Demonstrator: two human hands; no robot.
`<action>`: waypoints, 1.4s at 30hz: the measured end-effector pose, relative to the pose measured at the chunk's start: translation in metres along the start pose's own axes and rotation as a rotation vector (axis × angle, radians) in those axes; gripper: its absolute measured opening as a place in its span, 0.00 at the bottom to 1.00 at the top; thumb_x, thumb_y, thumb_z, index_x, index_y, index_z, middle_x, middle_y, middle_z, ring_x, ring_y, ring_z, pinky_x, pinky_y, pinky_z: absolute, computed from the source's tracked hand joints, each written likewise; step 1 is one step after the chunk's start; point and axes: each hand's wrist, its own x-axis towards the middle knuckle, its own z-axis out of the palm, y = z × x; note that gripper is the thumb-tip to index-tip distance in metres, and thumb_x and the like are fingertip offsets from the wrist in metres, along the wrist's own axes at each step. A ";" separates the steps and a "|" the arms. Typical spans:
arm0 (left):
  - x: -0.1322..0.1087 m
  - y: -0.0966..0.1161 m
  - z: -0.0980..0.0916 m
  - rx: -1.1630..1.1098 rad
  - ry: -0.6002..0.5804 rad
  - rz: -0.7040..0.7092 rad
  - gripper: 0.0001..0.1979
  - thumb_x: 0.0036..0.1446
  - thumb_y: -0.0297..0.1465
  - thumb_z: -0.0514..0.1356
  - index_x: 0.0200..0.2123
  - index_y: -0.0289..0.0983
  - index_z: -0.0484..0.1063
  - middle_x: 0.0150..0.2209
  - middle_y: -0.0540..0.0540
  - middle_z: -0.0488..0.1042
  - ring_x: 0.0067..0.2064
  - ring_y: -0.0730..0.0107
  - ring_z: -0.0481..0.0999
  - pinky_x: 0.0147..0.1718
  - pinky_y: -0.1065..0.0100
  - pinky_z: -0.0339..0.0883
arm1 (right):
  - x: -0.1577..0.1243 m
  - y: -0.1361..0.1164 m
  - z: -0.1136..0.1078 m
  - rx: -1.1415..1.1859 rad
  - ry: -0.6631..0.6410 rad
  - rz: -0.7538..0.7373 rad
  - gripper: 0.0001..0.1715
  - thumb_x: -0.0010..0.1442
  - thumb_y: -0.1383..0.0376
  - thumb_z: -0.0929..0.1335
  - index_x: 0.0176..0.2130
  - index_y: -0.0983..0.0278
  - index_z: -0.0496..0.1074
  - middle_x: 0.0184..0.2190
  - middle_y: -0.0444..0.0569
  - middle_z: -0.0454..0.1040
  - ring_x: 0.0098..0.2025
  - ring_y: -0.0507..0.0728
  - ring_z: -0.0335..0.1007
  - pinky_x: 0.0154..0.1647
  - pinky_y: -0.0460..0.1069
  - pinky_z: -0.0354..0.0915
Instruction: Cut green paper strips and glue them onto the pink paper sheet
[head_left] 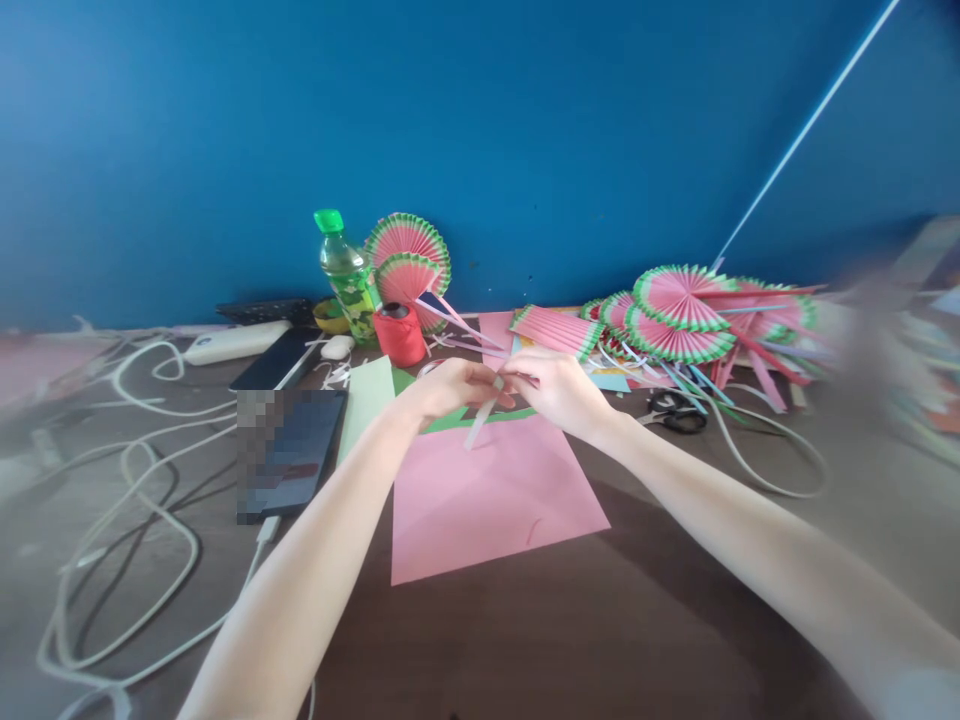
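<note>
My left hand and my right hand meet above the far edge of a pink paper sheet. A narrow pale strip is pinched between the fingers of both hands, its loose end hanging down toward the sheet. Whether it is paper or tape I cannot tell. Green paper shows along the top of the pink sheet, partly covered by my hands. Left of it lies a pale green sheet, partly behind my left forearm.
Pleated pink and green paper fans pile up at the right, near black-handled scissors. A green-capped bottle, a red roll and another fan stand by the blue wall. Tablet and white cables lie left.
</note>
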 end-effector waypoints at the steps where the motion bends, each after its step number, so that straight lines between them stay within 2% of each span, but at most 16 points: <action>1: 0.000 0.001 0.001 0.013 0.002 0.004 0.12 0.47 0.30 0.59 0.36 0.34 0.76 0.33 0.46 0.78 0.32 0.73 0.70 0.27 0.73 0.57 | 0.000 0.000 -0.001 -0.005 0.000 0.005 0.12 0.57 0.72 0.62 0.26 0.64 0.72 0.27 0.48 0.73 0.32 0.53 0.68 0.34 0.47 0.61; 7: 0.001 0.002 0.004 0.124 0.059 0.038 0.13 0.48 0.26 0.54 0.34 0.35 0.77 0.30 0.49 0.77 0.27 0.77 0.66 0.26 0.74 0.58 | 0.000 -0.002 -0.004 -0.037 -0.021 0.030 0.13 0.57 0.70 0.63 0.24 0.65 0.72 0.30 0.50 0.74 0.33 0.53 0.68 0.33 0.47 0.60; 12: 0.002 0.001 0.006 0.208 0.073 0.087 0.14 0.48 0.28 0.53 0.34 0.34 0.78 0.27 0.49 0.75 0.24 0.77 0.63 0.25 0.73 0.58 | 0.001 -0.004 -0.005 -0.088 -0.042 0.042 0.14 0.57 0.71 0.62 0.23 0.65 0.72 0.28 0.49 0.71 0.32 0.53 0.66 0.32 0.47 0.59; 20: 0.003 -0.001 0.006 0.159 0.041 0.089 0.14 0.48 0.28 0.54 0.36 0.36 0.77 0.30 0.48 0.77 0.27 0.75 0.66 0.28 0.73 0.60 | 0.003 -0.004 -0.012 0.013 -0.071 0.060 0.12 0.53 0.73 0.63 0.23 0.64 0.72 0.27 0.48 0.72 0.30 0.53 0.66 0.32 0.47 0.60; 24: 0.001 0.000 0.004 0.162 0.032 0.082 0.13 0.48 0.28 0.54 0.34 0.36 0.78 0.29 0.48 0.77 0.27 0.76 0.65 0.27 0.73 0.58 | 0.005 -0.008 -0.019 0.075 -0.098 0.144 0.12 0.52 0.74 0.63 0.28 0.65 0.75 0.28 0.48 0.74 0.30 0.52 0.67 0.33 0.47 0.62; 28: -0.001 0.003 0.003 0.174 0.035 0.095 0.13 0.49 0.31 0.55 0.33 0.36 0.78 0.27 0.48 0.75 0.25 0.76 0.64 0.25 0.72 0.57 | 0.007 -0.009 -0.026 0.118 -0.117 0.217 0.10 0.53 0.70 0.64 0.30 0.64 0.75 0.30 0.47 0.75 0.31 0.53 0.69 0.34 0.47 0.62; 31: -0.002 0.005 0.004 0.133 0.022 0.075 0.12 0.48 0.30 0.55 0.33 0.35 0.78 0.30 0.47 0.77 0.26 0.75 0.66 0.26 0.72 0.58 | 0.009 -0.001 -0.031 0.111 -0.061 0.274 0.08 0.52 0.68 0.65 0.28 0.65 0.74 0.27 0.46 0.75 0.29 0.53 0.70 0.33 0.48 0.62; 34: -0.004 0.007 0.003 0.064 -0.001 0.033 0.12 0.47 0.29 0.56 0.34 0.34 0.77 0.32 0.46 0.78 0.28 0.74 0.68 0.26 0.72 0.58 | 0.011 0.012 -0.043 0.096 0.072 0.348 0.08 0.52 0.66 0.65 0.27 0.66 0.74 0.26 0.47 0.75 0.29 0.54 0.70 0.32 0.48 0.63; 37: -0.005 0.007 0.000 0.017 -0.032 -0.003 0.13 0.47 0.29 0.57 0.37 0.34 0.76 0.33 0.45 0.78 0.29 0.74 0.69 0.24 0.73 0.57 | 0.012 0.027 -0.061 -0.014 0.202 0.474 0.07 0.49 0.66 0.66 0.26 0.66 0.73 0.25 0.48 0.75 0.28 0.55 0.70 0.31 0.50 0.63; 42: -0.005 0.004 -0.003 -0.023 -0.051 -0.019 0.13 0.46 0.30 0.58 0.36 0.34 0.76 0.33 0.43 0.78 0.33 0.71 0.71 0.27 0.72 0.58 | 0.007 0.053 -0.087 -0.242 0.339 0.604 0.07 0.47 0.69 0.64 0.23 0.64 0.72 0.24 0.49 0.75 0.31 0.58 0.71 0.40 0.54 0.64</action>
